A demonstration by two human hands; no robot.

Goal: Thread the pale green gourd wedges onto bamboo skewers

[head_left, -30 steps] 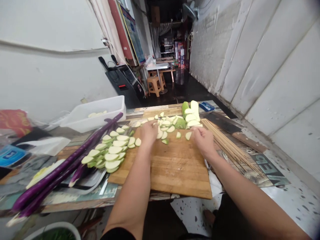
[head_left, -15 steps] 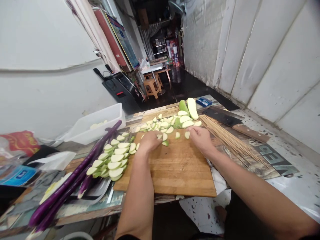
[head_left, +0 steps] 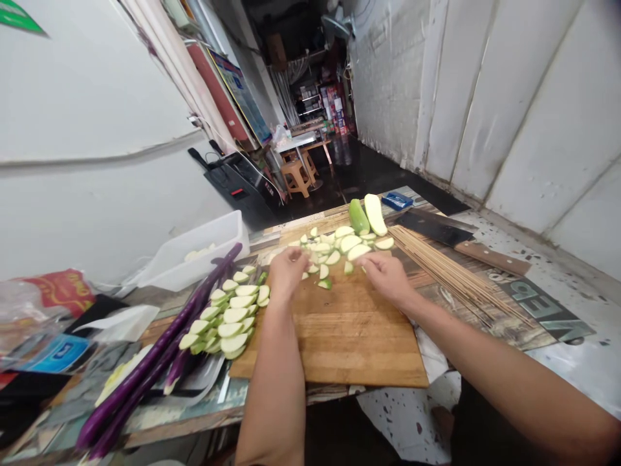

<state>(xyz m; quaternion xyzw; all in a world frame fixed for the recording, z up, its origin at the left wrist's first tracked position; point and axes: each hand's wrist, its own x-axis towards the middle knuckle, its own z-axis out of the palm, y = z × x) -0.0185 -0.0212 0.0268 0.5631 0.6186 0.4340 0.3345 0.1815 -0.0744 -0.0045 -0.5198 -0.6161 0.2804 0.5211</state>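
Over the far half of the wooden cutting board (head_left: pixel 359 343), both my hands are among zucchini slices (head_left: pixel 332 257) with pale flesh and green skin. My right hand (head_left: pixel 388 275) pinches with thumb and forefinger at the edge of a half-round zucchini slice (head_left: pixel 359 251). On the left, my left hand (head_left: pixel 287 270) has curled fingers beside the loose pieces; what is in them is hidden. Behind the slices lie two long zucchini halves, one green side up (head_left: pixel 359 217), one cut face showing (head_left: pixel 375 215). Overlapping slices (head_left: pixel 235 315) are stacked left of the board.
Long purple eggplants (head_left: pixel 145 362) lie at the left by a translucent plastic tub (head_left: pixel 194 259). To the right are a bundle of wooden skewers (head_left: pixel 451 272), a cleaver (head_left: pixel 436 228) with a wooden handle and a blue packet (head_left: pixel 397 200). Plastic packaging (head_left: pixel 58 294) sits far left.
My left hand has lifted slightly and moved back from the nearer pieces. My right fingertips have shifted left, from a small piece to a larger slice. The view has tilted slightly.
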